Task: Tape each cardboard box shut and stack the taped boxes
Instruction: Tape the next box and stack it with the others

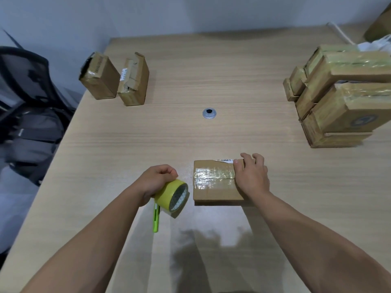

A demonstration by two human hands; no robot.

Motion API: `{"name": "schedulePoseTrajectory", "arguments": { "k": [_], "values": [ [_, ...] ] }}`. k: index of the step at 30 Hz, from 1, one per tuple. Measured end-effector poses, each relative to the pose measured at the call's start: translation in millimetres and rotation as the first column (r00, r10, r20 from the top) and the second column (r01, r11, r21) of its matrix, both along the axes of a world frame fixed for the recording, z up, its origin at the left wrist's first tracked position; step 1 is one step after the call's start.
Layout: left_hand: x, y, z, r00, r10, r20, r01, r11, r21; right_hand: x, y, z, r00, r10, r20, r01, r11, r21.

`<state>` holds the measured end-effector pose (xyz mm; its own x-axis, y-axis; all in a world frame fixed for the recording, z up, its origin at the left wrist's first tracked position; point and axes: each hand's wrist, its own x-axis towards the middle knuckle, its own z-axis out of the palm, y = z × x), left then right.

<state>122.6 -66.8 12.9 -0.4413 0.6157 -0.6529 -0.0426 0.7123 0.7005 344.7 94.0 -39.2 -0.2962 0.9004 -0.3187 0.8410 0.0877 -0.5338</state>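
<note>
A flat cardboard box point(213, 192) lies on the wooden table point(190, 140) in front of me, with a strip of clear tape across its top. My right hand point(251, 174) rests on the box's right end, fingers curled over the far edge and thumb on the tape. My left hand point(155, 180) grips a yellow-green tape roll point(173, 197) just left of the box. A stack of taped boxes point(336, 96) stands at the far right. Two upright boxes point(114, 79) stand at the far left.
A green utility knife point(156, 218) lies on the table beneath the tape roll. A round metal grommet point(209, 113) sits mid-table. A black office chair point(27, 98) stands off the left edge. A white cable point(340, 32) and bag lie at the far right corner.
</note>
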Motion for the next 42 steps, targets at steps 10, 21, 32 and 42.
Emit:
{"name": "schedulePoseTrajectory", "arguments": {
  "k": [10, 21, 32, 42],
  "values": [
    [29.7, -4.6, 18.5, 0.992, 0.129, 0.004, -0.128, 0.976, 0.175, -29.3, -17.6, 47.0, 0.922, 0.281, -0.268, -0.261, 0.959, 0.107],
    [55.4, 0.1, 26.3, 0.952, 0.304, 0.032, -0.301, 0.914, 0.273, -44.0, -59.5, 62.3, 0.797, 0.226, -0.560, -0.417, 0.877, -0.240],
    [62.8, -17.5, 25.3, 0.964, 0.266, -0.029, -0.245, 0.921, 0.301, -40.6, -52.2, 70.3, 0.763, 0.265, -0.590, -0.461, 0.862, -0.210],
    [35.9, -59.1, 5.7, 0.962, 0.042, -0.268, 0.010, 0.982, 0.191, -81.9, -76.3, 58.2, 0.786, 0.369, -0.496, -0.483, 0.867, -0.120]
  ]
}}
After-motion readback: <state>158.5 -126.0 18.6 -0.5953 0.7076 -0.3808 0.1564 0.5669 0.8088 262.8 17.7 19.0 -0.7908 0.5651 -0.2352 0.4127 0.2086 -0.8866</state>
